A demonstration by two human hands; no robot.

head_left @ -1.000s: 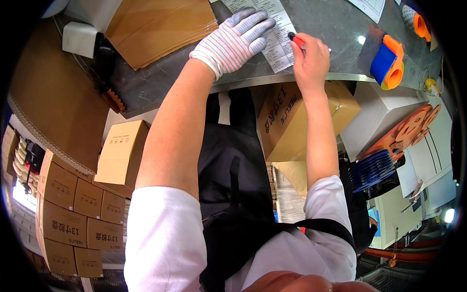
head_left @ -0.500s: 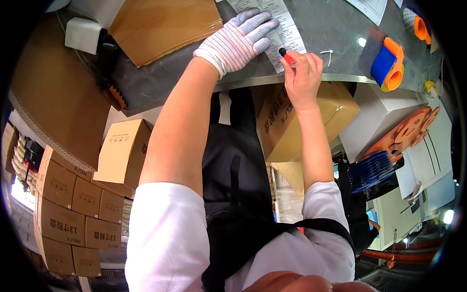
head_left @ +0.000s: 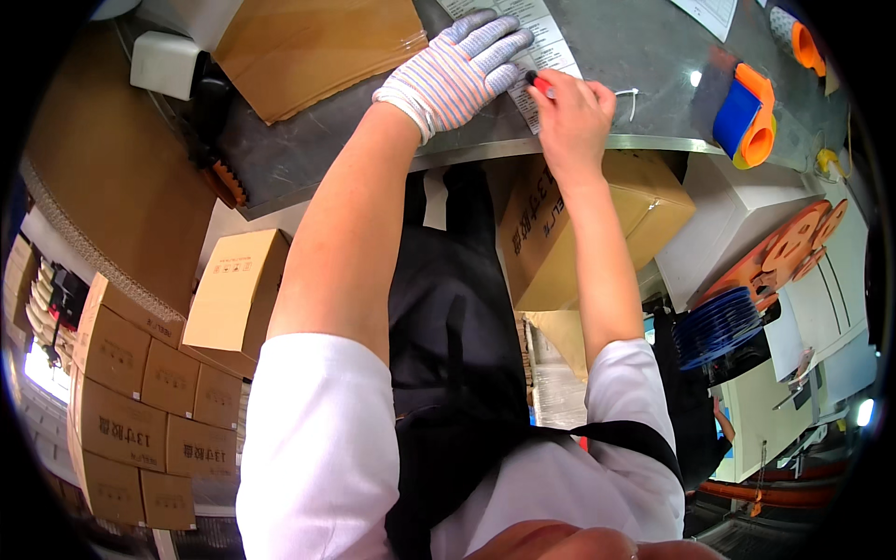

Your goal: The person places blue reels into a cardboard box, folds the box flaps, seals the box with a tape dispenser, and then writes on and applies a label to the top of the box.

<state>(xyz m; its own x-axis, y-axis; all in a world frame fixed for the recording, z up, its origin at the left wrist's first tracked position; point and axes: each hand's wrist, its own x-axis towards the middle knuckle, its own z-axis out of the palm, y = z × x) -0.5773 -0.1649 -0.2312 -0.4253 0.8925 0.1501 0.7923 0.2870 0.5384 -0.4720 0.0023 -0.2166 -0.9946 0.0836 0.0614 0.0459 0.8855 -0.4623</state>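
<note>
While the gloved left hand (head_left: 457,70) lies flat and open, palm down, on a printed paper sheet (head_left: 532,37) at the far edge of the grey worktop (head_left: 644,84), the bare right hand (head_left: 574,117) is clenched around a red-tipped marker pen (head_left: 539,82), its tip meeting the sheet just right of the glove's fingertips. That sheet sits near the middle of the far side, partly under the left hand's fingers. Far left on the worktop lie flattened brown cardboard sheets (head_left: 317,42), with a white block-shaped device (head_left: 166,63) just beside them. To the right, a blue and orange tape dispenser (head_left: 747,117) rests on the worktop, well apart from both hands. Below the worktop's metal edge, an open brown carton (head_left: 579,233) stands beside the right forearm. At the near left, small brown boxes (head_left: 140,401) are stacked in rows, and one more small box (head_left: 238,289) sits tilted above them. Orange and blue reels (head_left: 756,289) lie at the right.
</note>
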